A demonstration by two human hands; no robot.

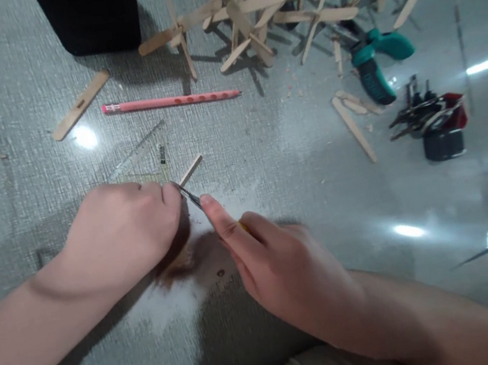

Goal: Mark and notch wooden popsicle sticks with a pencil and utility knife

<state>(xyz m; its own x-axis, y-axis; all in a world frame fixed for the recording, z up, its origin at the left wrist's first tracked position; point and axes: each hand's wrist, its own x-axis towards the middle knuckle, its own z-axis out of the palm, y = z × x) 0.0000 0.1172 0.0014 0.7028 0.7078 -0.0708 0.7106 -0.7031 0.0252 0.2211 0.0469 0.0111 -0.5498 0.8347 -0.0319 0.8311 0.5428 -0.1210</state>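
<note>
Wooden stick (191,170) comes out from the left hand (126,225), its fingers curled shut upon it, over the bench (314,151). Right-hand (280,258) fingers close around a knife (193,198). Set square (151,154) and pliers (371,69) carry markings (too small for reading).

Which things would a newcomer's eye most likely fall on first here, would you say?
Probably the right hand near the middle, holding a thin-bladed tool, its tip at the left hand, from which a thin wooden strip juts. Next, perhaps, the crossed wooden sticks heaped along the top, and the pink pencil lying beyond the hands.
</note>
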